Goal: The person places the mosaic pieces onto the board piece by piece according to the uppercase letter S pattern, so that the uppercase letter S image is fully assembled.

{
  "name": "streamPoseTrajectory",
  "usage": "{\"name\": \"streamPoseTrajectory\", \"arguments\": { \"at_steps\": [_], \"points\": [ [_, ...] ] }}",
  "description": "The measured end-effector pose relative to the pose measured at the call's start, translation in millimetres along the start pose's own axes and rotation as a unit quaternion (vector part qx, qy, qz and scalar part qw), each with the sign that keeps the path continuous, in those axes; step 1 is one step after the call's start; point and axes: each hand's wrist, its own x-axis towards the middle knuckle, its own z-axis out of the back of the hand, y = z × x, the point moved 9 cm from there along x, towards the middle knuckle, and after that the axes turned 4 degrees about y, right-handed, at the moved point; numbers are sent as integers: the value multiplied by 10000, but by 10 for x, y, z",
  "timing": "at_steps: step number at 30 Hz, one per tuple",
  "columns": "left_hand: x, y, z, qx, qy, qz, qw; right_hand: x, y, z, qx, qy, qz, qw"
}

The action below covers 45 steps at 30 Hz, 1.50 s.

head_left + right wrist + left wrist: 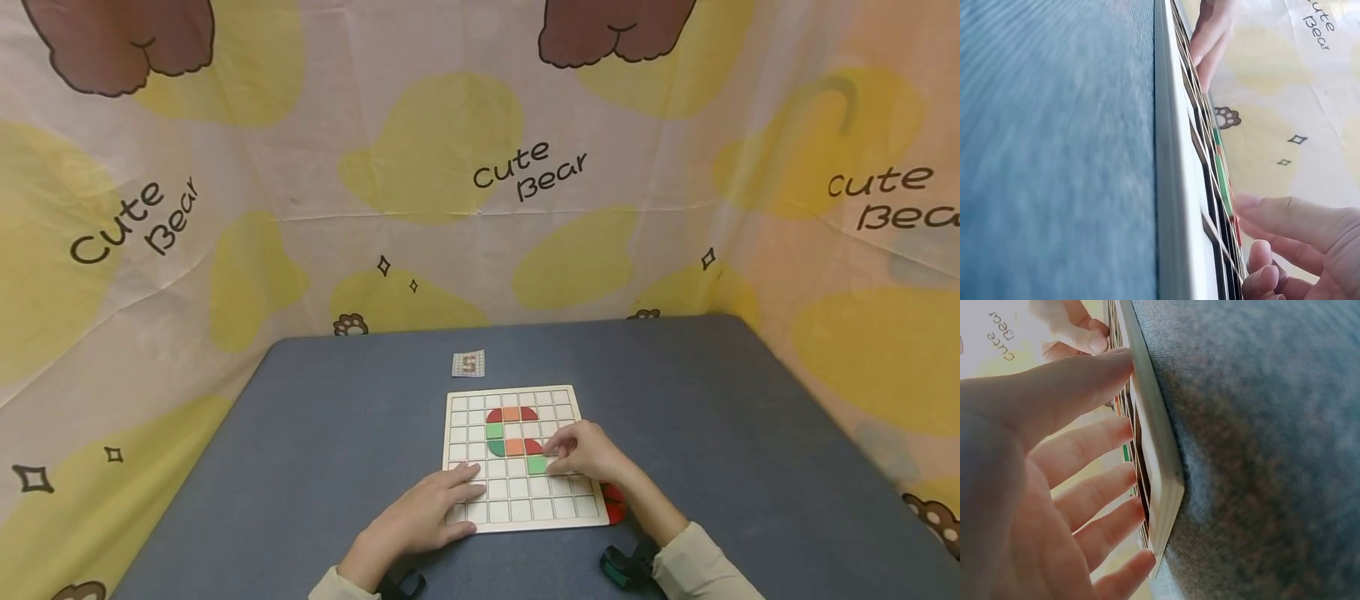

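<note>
A white gridded board (498,504) lies flat on the table. Set into its cells are red, orange and green tiles, among them a light green square (537,465) and a red rounded tile (532,447). My left hand (423,510) rests with spread fingers on the board's near left corner; in the left wrist view its fingertips (1124,474) touch the rim. Over the board's right side, my right hand (588,454) has its thumb and fingertips at the light green square and red tile. The right wrist view shows the thumb (1285,215) beside the green tile, other fingers bent, no lifted piece visible.
Beyond the board lies a small pattern card (468,363) showing a similar coloured figure. Several loose red pieces (614,504) lie by the board's right edge, partly under the right forearm. A printed cloth (435,167) hangs behind the blue-grey table (345,417).
</note>
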Motion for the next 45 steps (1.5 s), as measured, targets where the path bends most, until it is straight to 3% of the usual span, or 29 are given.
{"name": "streamPoseTrajectory", "arguments": {
  "at_steps": [15,32,45],
  "points": [
    [4,16,-4,40,-51,-45,10000,-188,-166,236,-51,152,187,9997],
    [2,18,-9,50,-104,-110,9999,-397,-204,303,111,648,629,9958],
    [4,22,-9,46,-28,-76,10000,-622,-295,267,384,1161,601,9907]
  ]
}}
